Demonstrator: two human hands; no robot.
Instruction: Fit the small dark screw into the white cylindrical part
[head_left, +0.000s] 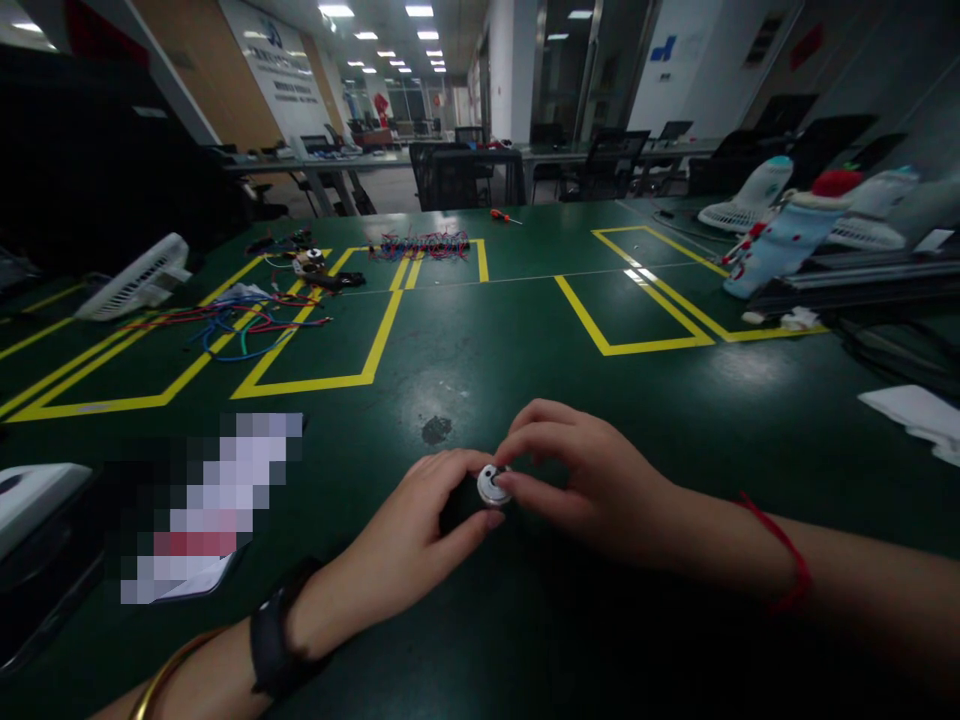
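Observation:
A small round silver-white part (491, 487) with a dark hole in its top face is close above the green table. My left hand (420, 525) grips it from the left between thumb and fingers. From the right, my right hand (581, 470) reaches over with thumb and index finger bent in a pinch at the part's upper face. Whatever those right fingertips hold, if anything, is too small or hidden to make out. A dark watch strap is on my left wrist, and a red string circles the right one.
Left of my hands lies a phone-like slab (217, 520), its face pixelated. Coloured wires (255, 320) and a wire bundle (424, 246) lie farther off. An orange screwdriver (504, 216) sits at the far edge. A light-blue bottle (784, 240), fans and white tissue (915, 415) are at right.

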